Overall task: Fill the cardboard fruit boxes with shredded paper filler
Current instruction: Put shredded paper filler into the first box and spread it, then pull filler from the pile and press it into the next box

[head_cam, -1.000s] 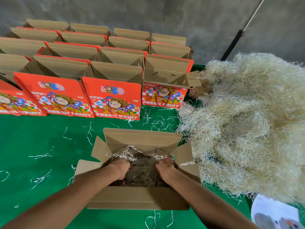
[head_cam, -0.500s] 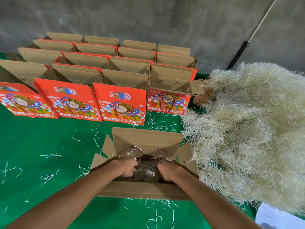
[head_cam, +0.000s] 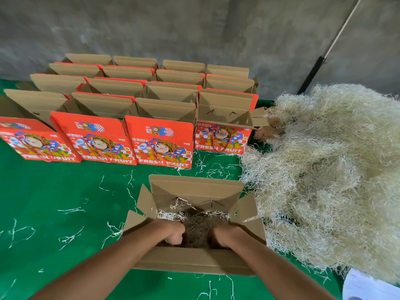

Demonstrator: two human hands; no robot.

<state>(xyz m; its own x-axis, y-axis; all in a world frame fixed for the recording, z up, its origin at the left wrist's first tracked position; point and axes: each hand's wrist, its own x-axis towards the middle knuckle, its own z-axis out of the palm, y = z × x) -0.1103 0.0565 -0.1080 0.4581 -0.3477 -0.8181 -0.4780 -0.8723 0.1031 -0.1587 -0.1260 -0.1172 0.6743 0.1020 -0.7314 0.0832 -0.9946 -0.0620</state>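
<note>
Shredded paper filler (head_cam: 198, 227) inside the open cardboard box (head_cam: 194, 262) at near centre, on the green table cover (head_cam: 65, 213). Both hands down in it, wrists bent over the near wall. Left hand (head_cam: 173, 233) with knuckles up and fingers curled under into the filler, near the box's left side. Right hand (head_cam: 223, 236) likewise curled, knuckles up, near the right side, a patch of filler between the two. Fingertips of both buried in the strands or behind the near wall, so cannot tell whether clamped on a bunch or merely pressing down. Forearms bare, running in from the bottom edge, elbows cut off.

Box flaps standing open: rear flap upright, side flaps splayed outward. Box floor hidden under filler and shadow.

Just right of the box, touching its right flap, a large pale heap of shredded paper (head_cam: 324, 169), cut off by the right edge. Loose strands (head_cam: 69, 238) scattered over the green cover. Beyond, rows of red fruit boxes (head_cam: 161, 144) printed FRESH FRUIT, lids raised, insides not visible. Something white (head_cam: 365, 287) at lower right, mostly cropped. Dark pole (head_cam: 311, 74) leaning on the grey wall (head_cam: 194, 24), top out of view.
</note>
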